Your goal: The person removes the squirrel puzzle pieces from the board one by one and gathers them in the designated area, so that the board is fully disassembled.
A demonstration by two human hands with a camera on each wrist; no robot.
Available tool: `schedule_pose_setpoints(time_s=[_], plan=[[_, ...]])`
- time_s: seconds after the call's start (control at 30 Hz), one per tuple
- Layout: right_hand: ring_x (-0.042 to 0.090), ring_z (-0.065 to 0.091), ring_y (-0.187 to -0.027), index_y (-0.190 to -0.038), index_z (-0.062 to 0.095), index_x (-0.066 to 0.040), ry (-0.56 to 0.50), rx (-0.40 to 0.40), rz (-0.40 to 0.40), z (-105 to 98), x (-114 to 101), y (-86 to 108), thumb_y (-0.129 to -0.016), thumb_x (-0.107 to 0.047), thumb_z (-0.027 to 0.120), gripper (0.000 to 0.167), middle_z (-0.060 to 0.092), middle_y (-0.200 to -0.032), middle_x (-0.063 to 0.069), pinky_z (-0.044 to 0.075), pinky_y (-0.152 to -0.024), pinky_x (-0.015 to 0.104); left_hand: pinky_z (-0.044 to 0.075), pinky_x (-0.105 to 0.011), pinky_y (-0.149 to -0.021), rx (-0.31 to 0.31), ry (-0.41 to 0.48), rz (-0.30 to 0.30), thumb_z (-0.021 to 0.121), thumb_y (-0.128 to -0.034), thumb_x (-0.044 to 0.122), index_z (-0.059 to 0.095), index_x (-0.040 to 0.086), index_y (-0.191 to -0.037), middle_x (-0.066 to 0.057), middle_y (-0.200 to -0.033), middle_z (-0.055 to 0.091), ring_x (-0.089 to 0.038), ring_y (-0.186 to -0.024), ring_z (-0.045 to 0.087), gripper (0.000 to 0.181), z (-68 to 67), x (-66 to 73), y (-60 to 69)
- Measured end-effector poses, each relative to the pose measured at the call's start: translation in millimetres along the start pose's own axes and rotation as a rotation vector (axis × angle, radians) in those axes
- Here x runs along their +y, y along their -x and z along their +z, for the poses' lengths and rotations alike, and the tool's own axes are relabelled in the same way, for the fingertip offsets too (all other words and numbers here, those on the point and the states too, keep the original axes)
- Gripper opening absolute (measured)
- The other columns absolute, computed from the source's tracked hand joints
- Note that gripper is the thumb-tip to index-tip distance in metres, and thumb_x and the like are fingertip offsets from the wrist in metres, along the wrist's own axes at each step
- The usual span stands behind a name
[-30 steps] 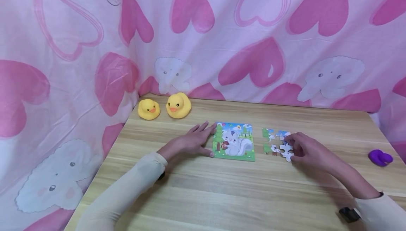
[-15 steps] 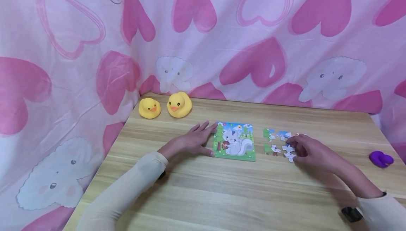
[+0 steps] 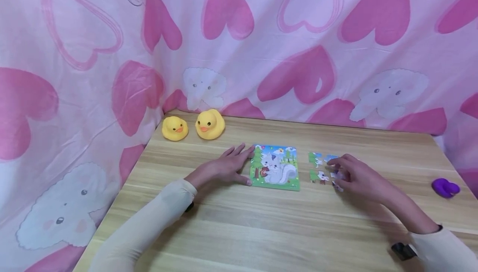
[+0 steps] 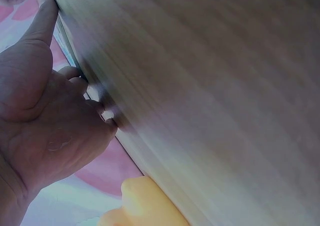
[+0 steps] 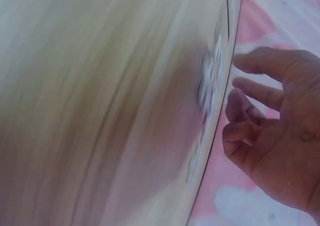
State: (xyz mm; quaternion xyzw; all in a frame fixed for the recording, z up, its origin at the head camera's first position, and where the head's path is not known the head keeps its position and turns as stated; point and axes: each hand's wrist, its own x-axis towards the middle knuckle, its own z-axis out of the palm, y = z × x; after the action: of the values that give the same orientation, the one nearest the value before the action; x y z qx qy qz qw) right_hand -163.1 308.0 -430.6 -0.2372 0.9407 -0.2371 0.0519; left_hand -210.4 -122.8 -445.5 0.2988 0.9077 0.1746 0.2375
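Observation:
In the head view, my left hand (image 3: 228,166) lies with spread fingers at the left side of a squirrel picture board (image 3: 276,168), thumb and fingertips touching its edge. My right hand (image 3: 358,178) hovers over a group of jigsaw puzzle pieces (image 3: 319,176) to the right of the board. One white piece (image 3: 337,186) is partly hidden beneath its fingers. Seen from the right wrist, the thumb and index finger stand apart from the pieces (image 5: 210,78), other fingers loosely bent, nothing held.
Two yellow rubber ducks, a smaller one (image 3: 175,129) and a larger one (image 3: 210,124), stand at the table's back left. A purple rubber duck (image 3: 445,188) lies near the right edge. A pink heart-patterned curtain (image 3: 239,64) hangs behind the wooden table (image 3: 231,230).
My right hand held the white puzzle piece and shifted it slightly right. Now its fingers are off that piece and have moved left over the group. My left hand stays at the board.

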Motion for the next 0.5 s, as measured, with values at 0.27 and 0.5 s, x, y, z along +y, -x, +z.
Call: schedule_pose_setpoints(time_s=[0.27,0.5], plan=[[0.007,0.056,-0.079,-0.129,0.072,-0.011,-0.077,0.028,-0.023,26,-38,-30.7,-0.092,-0.010,0.081,0.038,0.068,-0.120,0.008,0.051,-0.067,0.021,-0.004,-0.050,-0.137,-0.002,0.003,0.003,0.072,-0.0935,0.060,-0.002,0.016,-0.172,0.006,-0.177,0.026,-0.027,-0.168,-0.009,0.116,0.6,-1.2,0.4],[0.015,0.056,-0.089,-0.137,0.070,-0.012,-0.029,0.020,-0.025,46,-63,-55.7,-0.093,-0.015,0.080,0.045,0.066,-0.132,0.006,0.050,-0.075,0.028,-0.004,-0.049,-0.138,0.005,0.000,-0.002,0.072,-0.0933,0.061,-0.003,0.017,-0.172,0.008,-0.177,0.027,-0.026,-0.168,-0.009,0.117,1.0,-2.3,0.8]])
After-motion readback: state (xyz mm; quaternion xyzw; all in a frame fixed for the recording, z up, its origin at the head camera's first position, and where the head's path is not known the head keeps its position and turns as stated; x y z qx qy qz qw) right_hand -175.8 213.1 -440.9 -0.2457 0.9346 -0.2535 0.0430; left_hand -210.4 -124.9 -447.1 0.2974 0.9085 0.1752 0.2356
